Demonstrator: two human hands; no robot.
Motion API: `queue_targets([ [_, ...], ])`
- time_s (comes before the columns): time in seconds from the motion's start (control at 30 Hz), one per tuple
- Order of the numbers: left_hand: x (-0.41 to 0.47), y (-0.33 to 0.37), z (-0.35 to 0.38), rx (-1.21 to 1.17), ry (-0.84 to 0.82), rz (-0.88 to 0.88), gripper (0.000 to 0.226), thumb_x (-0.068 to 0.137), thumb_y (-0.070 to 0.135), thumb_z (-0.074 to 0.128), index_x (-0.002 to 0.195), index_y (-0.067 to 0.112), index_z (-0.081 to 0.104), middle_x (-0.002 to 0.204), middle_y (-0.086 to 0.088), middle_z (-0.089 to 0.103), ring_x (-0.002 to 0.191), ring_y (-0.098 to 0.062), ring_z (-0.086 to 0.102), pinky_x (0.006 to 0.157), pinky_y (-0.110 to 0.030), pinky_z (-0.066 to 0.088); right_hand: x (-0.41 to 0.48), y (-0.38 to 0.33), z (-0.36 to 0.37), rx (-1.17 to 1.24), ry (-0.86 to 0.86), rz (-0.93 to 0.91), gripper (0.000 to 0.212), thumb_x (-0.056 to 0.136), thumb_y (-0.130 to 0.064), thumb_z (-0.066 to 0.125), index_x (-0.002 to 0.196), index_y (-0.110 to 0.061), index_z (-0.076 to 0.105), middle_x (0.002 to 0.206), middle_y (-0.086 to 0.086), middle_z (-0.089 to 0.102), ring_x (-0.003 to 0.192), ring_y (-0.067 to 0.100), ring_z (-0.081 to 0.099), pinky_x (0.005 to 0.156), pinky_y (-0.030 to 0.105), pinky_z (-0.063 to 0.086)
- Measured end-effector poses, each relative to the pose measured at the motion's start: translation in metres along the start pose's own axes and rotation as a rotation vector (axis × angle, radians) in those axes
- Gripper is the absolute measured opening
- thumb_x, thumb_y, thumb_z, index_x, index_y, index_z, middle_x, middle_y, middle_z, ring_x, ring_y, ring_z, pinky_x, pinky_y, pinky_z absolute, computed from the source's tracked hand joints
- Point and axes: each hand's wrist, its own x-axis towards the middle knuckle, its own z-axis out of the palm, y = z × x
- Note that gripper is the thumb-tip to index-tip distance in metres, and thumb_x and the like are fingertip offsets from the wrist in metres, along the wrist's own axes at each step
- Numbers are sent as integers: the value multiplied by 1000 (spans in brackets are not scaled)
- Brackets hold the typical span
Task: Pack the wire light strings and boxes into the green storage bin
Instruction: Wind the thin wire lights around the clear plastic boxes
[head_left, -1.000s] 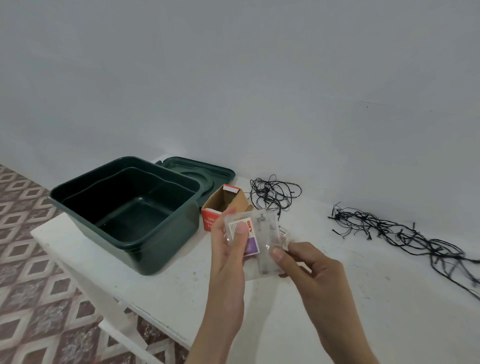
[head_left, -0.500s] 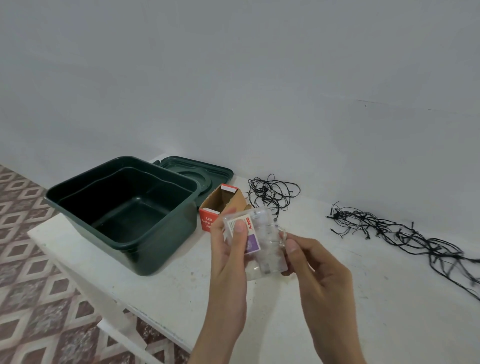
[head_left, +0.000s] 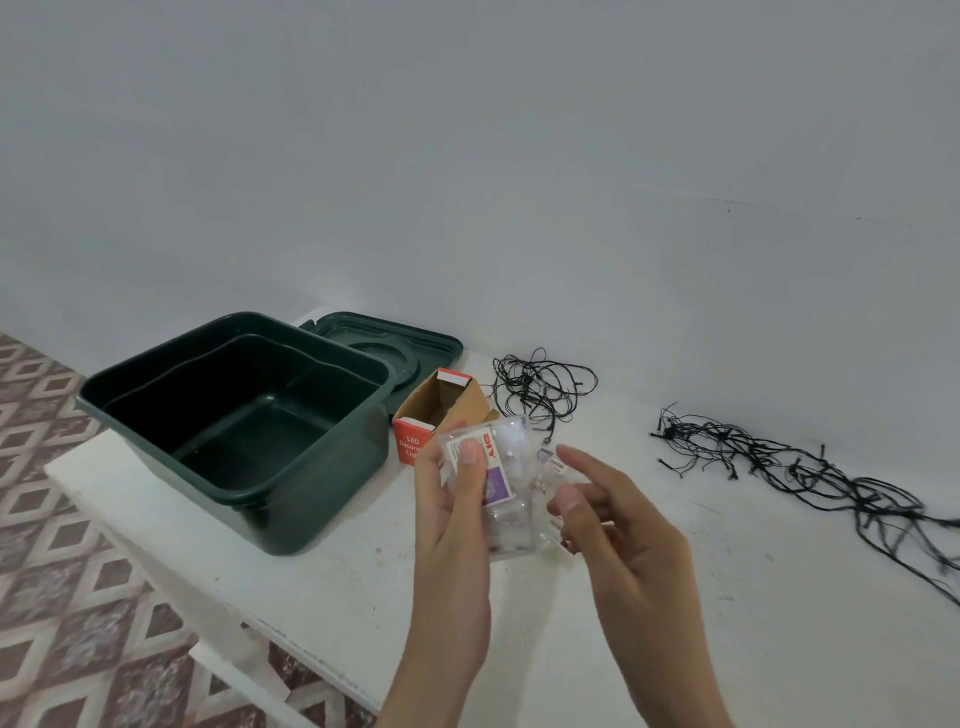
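Observation:
My left hand (head_left: 452, 530) grips a clear plastic packet of lights (head_left: 501, 475) with a purple and white label, held above the white table (head_left: 779, 623). Beside the packet's right edge is my right hand (head_left: 623, 540), fingers spread and thumb close to the plastic. The green storage bin (head_left: 322, 509) stands empty at the left. An open red and brown cardboard box (head_left: 441, 410) lies just behind the packet, against the bin. A small tangle of black wire lights (head_left: 540, 384) lies behind the box. A longer black wire string (head_left: 810, 473) stretches along the right.
The bin's green lid (head_left: 415, 348) lies flat behind the bin by the grey wall. The table's front edge runs diagonally below my arms. Patterned floor tiles (head_left: 78, 623) show at the lower left.
My right hand has loosened its pinch on the packet and spread its fingers. The packet has tilted more upright in my left hand.

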Motion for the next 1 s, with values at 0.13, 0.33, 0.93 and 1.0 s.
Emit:
queue_targets([
  [0.13, 0, 1, 1, 4, -5, -1, 40, 87, 41, 43, 124, 28, 50, 99, 5, 70, 86, -9, 68, 64, -19, 52, -4, 1, 4, -66, 30, -146, 25, 79, -46, 57, 99, -39, 69, 86, -8, 68, 76, 12, 62, 68, 19, 49],
  [0.33, 2, 1, 3, -6, -43, -35, 38, 81, 41, 49, 117, 30, 52, 95, 0, 71, 85, -14, 70, 65, -23, 54, 0, 6, 6, -46, -74, -113, 34, 77, -57, 55, 104, -42, 70, 85, -10, 53, 78, 7, 54, 69, 7, 40],
  [0.93, 10, -4, 8, 41, 69, -26, 36, 80, 42, 54, 112, 26, 54, 98, 0, 71, 84, -17, 71, 67, -26, 57, 11, 19, 0, -335, 159, -405, 26, 77, -12, 67, 101, -19, 72, 80, -6, 66, 68, 7, 61, 69, 9, 48],
  [1.0, 11, -3, 8, 45, 77, -21, 34, 79, 42, 53, 110, 28, 54, 97, 1, 71, 85, -16, 70, 65, -24, 57, 13, 19, 0, -479, 179, -524, 22, 81, -13, 63, 101, -9, 73, 83, -5, 65, 70, 5, 58, 73, 5, 44],
])
